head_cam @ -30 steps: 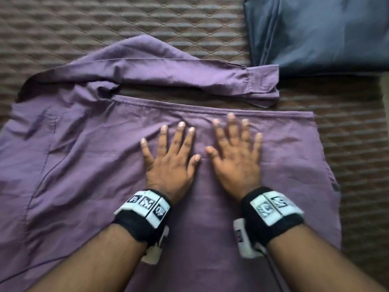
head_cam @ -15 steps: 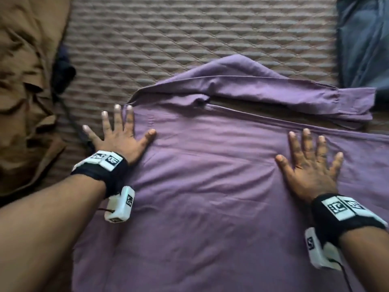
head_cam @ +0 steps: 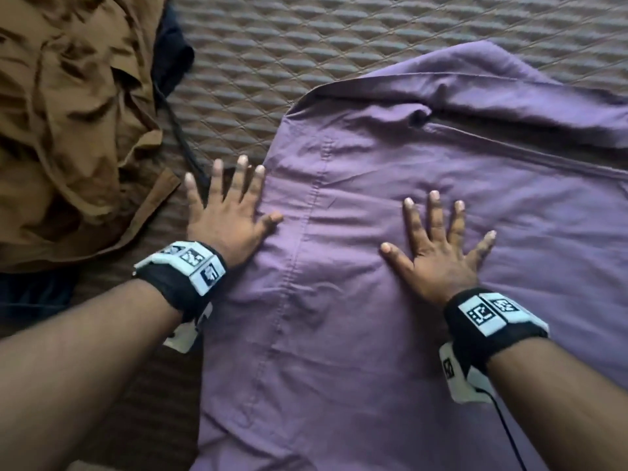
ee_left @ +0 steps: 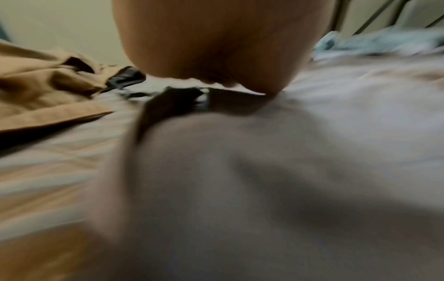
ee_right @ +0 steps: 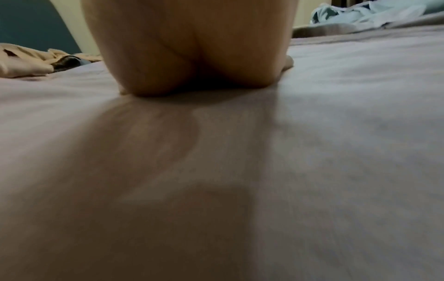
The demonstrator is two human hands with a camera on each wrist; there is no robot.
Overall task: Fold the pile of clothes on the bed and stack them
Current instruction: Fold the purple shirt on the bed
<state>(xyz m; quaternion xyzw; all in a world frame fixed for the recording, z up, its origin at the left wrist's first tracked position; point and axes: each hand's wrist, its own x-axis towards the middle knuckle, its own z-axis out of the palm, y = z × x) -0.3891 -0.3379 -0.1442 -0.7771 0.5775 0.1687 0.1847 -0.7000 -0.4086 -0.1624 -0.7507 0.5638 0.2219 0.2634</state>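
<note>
A purple shirt [head_cam: 356,300] lies spread flat on the quilted bed cover [head_cam: 306,45], its sleeve folded across the top at the right. My left hand [head_cam: 231,205] lies flat with fingers spread at the shirt's left edge, thumb on the cloth and the other fingers over the bedspread. My right hand [head_cam: 438,246] presses flat on the middle of the shirt, fingers spread. The left wrist view shows the heel of my left hand [ee_left: 216,47] on the blurred shirt [ee_left: 264,171]. In the right wrist view, my right hand [ee_right: 192,47] rests its palm on the shirt [ee_right: 240,171].
A crumpled brown garment [head_cam: 68,113] lies at the upper left, with a dark garment [head_cam: 173,52] and a black cord [head_cam: 180,130] beside it. Light blue cloth [ee_right: 360,13] lies far off on the bed.
Both hands slid apart from the shirt's middle, the left out to the shirt's left edge. My view has shifted left, bringing the brown garment in and losing the folded blue one.
</note>
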